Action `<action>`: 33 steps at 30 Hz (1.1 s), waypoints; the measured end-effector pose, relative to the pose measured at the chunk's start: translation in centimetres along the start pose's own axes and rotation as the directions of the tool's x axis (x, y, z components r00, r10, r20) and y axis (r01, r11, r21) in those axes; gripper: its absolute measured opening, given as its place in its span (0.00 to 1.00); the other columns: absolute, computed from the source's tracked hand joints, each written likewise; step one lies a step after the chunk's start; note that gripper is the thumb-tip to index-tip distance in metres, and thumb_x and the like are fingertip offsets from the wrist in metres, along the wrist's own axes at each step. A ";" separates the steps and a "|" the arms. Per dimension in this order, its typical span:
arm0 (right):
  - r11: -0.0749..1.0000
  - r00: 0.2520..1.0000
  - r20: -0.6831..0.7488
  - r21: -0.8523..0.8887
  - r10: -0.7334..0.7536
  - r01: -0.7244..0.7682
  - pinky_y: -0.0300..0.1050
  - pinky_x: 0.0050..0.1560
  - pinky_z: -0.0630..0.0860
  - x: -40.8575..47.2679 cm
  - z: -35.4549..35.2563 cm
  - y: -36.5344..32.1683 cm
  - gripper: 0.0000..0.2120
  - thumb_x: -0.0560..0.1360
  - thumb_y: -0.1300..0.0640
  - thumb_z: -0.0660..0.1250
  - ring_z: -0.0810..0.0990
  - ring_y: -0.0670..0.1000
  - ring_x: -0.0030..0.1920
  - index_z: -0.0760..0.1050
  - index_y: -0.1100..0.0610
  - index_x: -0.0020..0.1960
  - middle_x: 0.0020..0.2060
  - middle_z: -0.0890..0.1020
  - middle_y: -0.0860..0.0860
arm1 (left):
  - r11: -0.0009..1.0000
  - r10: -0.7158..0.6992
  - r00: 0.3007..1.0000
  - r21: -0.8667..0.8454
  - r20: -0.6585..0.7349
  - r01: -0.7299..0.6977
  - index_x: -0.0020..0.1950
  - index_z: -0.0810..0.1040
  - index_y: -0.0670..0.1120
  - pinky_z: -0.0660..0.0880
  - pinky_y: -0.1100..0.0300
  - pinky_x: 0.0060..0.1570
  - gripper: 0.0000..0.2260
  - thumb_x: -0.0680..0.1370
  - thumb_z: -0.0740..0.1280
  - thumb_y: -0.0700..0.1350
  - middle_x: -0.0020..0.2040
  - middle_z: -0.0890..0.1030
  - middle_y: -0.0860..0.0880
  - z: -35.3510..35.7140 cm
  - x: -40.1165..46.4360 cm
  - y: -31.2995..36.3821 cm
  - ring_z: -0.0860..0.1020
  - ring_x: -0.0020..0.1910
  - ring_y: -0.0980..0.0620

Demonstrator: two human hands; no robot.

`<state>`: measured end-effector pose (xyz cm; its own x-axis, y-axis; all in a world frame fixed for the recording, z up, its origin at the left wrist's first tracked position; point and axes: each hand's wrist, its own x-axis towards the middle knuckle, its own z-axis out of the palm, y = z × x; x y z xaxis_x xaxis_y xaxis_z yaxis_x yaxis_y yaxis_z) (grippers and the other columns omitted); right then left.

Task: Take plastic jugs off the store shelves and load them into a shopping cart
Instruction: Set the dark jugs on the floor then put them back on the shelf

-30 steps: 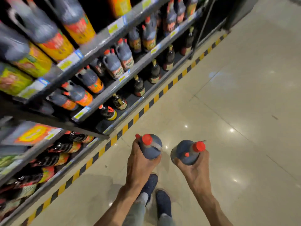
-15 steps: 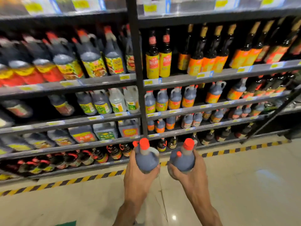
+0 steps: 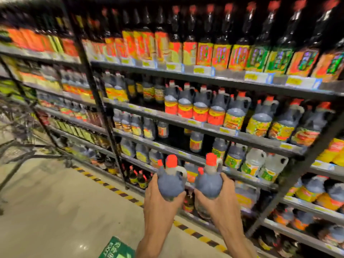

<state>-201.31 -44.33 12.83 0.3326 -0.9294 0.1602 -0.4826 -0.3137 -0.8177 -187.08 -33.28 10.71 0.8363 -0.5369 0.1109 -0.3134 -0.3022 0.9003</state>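
Observation:
My left hand (image 3: 160, 200) grips a dark plastic jug (image 3: 170, 180) with a red cap from below, fingers curled round its body. My right hand (image 3: 217, 202) grips a second dark jug (image 3: 208, 183) with a red cap the same way. Both jugs stand upright side by side in front of me, close together. The wire shopping cart (image 3: 16, 146) shows blurred at the far left edge. Store shelves (image 3: 214, 129) full of similar jugs and bottles fill the view ahead.
A black shelf upright (image 3: 96, 101) runs down the middle left. Yellow and black hazard tape (image 3: 115, 189) lines the shelf base on the glossy floor. A green floor sticker (image 3: 116, 248) lies near my feet.
The view has swung left along the shelves and the cart has come into sight at the left. Both hands keep hold of their jugs, now slightly closer together.

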 end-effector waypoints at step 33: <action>0.992 0.986 0.169 0.127 -0.010 -0.011 0.40 0.44 0.73 31.1 38.2 -29.4 0.32 0.61 0.41 0.84 0.76 0.37 0.45 0.64 0.41 0.53 0.47 0.75 0.36 | 0.999 -0.035 0.999 -0.034 0.015 0.036 0.66 0.74 0.56 0.78 0.49 0.60 0.28 0.70 0.78 0.61 0.56 0.80 0.57 -17.1 53.4 -6.5 0.77 0.58 0.52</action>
<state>-145.86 -56.55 20.70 0.4696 -0.8799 0.0730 -0.3796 -0.2758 -0.8831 -132.64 -46.53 17.97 0.8399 -0.5379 0.0727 -0.2680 -0.2945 0.9173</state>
